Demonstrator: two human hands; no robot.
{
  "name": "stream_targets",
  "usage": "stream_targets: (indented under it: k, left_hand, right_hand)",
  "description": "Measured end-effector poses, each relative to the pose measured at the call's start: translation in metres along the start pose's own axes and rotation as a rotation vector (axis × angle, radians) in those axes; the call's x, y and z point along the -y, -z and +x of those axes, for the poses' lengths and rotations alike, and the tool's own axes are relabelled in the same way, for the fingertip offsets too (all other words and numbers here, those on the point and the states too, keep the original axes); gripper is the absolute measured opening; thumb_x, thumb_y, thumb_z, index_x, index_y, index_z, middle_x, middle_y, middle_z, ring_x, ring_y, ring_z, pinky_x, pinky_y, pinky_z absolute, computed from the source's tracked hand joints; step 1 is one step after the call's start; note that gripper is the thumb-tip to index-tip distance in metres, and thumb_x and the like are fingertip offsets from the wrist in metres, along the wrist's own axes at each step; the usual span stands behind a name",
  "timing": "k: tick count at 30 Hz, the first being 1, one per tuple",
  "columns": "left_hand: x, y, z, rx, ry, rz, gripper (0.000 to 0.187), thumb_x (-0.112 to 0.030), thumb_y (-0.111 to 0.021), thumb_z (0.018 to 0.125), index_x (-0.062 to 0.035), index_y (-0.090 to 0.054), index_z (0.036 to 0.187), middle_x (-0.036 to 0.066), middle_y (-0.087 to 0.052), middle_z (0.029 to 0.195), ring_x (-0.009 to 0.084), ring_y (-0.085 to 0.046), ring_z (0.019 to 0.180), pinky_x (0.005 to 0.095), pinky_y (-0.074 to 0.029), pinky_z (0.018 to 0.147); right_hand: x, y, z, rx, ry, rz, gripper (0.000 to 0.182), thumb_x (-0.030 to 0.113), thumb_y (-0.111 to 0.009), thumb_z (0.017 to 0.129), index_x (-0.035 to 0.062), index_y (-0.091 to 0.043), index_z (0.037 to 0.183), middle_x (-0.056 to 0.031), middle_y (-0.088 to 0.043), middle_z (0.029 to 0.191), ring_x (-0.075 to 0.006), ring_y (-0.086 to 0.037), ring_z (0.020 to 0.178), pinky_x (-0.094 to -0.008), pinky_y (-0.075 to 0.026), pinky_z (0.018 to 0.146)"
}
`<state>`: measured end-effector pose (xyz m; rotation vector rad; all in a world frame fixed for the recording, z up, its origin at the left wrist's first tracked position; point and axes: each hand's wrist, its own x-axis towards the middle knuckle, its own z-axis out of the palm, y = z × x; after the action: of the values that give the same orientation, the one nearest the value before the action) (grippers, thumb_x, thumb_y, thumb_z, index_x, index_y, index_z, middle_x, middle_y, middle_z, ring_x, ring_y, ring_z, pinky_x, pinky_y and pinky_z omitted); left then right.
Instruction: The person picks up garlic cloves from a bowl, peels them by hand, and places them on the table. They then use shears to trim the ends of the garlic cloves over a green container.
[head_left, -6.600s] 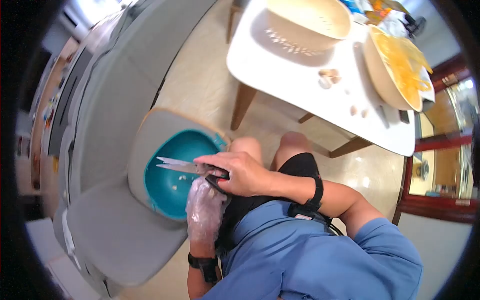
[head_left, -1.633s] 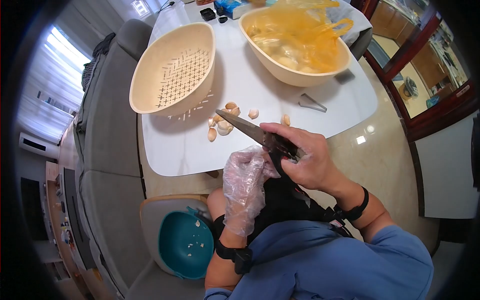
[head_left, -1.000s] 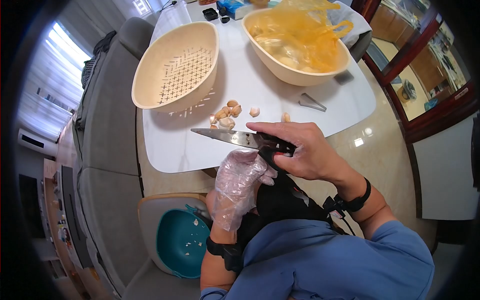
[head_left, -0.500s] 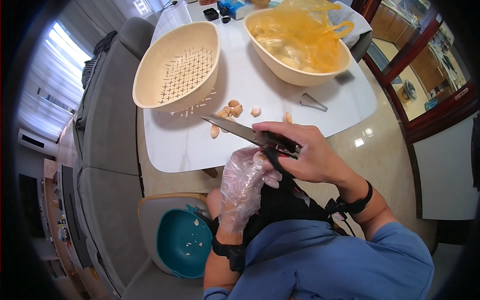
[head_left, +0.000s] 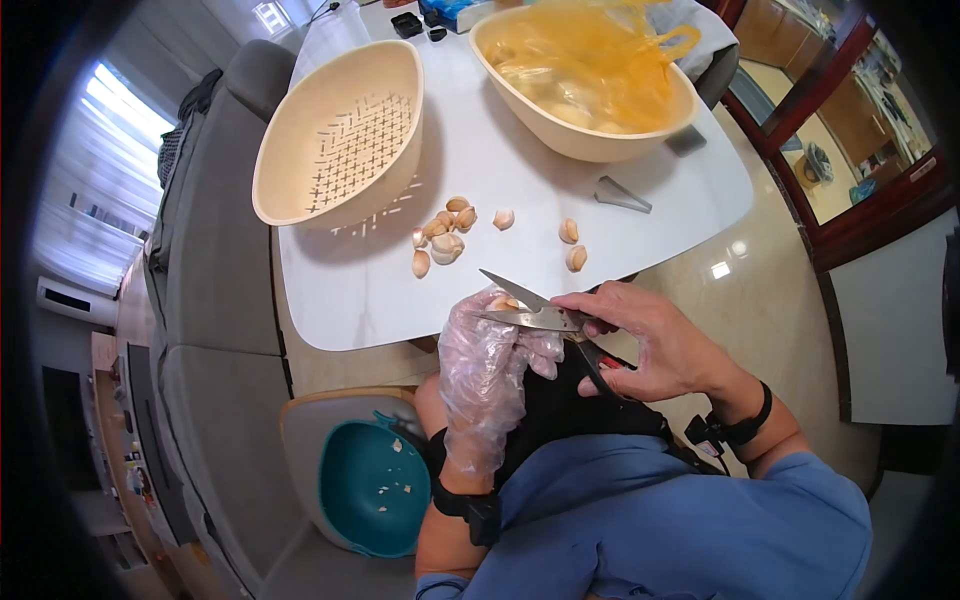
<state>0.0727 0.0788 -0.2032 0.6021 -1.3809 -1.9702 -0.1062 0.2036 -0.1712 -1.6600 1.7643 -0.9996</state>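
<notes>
My left hand [head_left: 483,365], in a clear plastic glove, has its fingers closed around a garlic clove [head_left: 504,302], of which only the top shows. In my right hand [head_left: 660,345] is a pair of kitchen scissors [head_left: 548,319] with dark handles. The blades are spread apart and point left, the lower one crossing over the clove at the gloved fingertips. Several unpeeled garlic cloves [head_left: 446,248] lie in a group on the white table beyond my hands. One single clove [head_left: 503,219] sits right of them, and two more cloves [head_left: 576,258] lie farther right.
A beige perforated basket [head_left: 270,165] stands at the table's left. At the back right, a beige basin [head_left: 590,148] holds an orange plastic bag [head_left: 610,60]. Metal tongs [head_left: 624,195] lie before it. Left of my legs, a teal basin [head_left: 350,500] with small scraps rests on a chair.
The scissors have opened from nearly closed, and the blades now straddle the clove's area. My right hand has shifted slightly right and down, its fingers spread wider. The view has shifted a little.
</notes>
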Motion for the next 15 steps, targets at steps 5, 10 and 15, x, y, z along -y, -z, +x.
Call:
stream_targets:
  k: [5, 10, 15]
  left_hand:
    - [-0.005, -0.001, -0.002, -0.049, 0.041, -0.118, 0.025, -0.014, -0.053, 0.109, 0.0044, -0.052, 0.126, 0.01, -0.064, 0.089, 0.0126, -0.06, 0.073, 0.0254, -0.051, 0.065]
    - [-0.013, 0.0, -0.003, -0.004, 0.077, -0.161, 0.023, -0.012, -0.057, 0.106, 0.0051, -0.053, 0.121, 0.009, -0.065, 0.089, 0.0123, -0.061, 0.075, 0.0254, -0.051, 0.068]
    - [-0.017, -0.003, -0.003, -0.024, 0.091, -0.153, 0.023, -0.013, -0.062, 0.103, 0.004, -0.054, 0.116, 0.01, -0.065, 0.089, 0.0125, -0.061, 0.073, 0.0256, -0.051, 0.065]
  right_hand:
    - [-0.004, -0.001, 0.0, 0.013, 0.041, -0.022, 0.081, 0.025, -0.087, 0.074, 0.0116, -0.057, 0.148, -0.0105, -0.063, 0.096, -0.03, -0.063, 0.09, -0.0405, -0.05, 0.082]
    - [-0.003, -0.002, -0.001, 0.027, 0.011, 0.0, 0.078, 0.025, -0.087, 0.075, 0.0114, -0.059, 0.147, -0.0112, -0.063, 0.095, -0.0306, -0.063, 0.089, -0.04, -0.05, 0.08]
    - [-0.003, -0.004, -0.003, -0.005, 0.009, -0.023, 0.074, 0.024, -0.087, 0.077, 0.0118, -0.061, 0.145, -0.012, -0.063, 0.091, -0.0304, -0.062, 0.084, -0.0401, -0.05, 0.076]
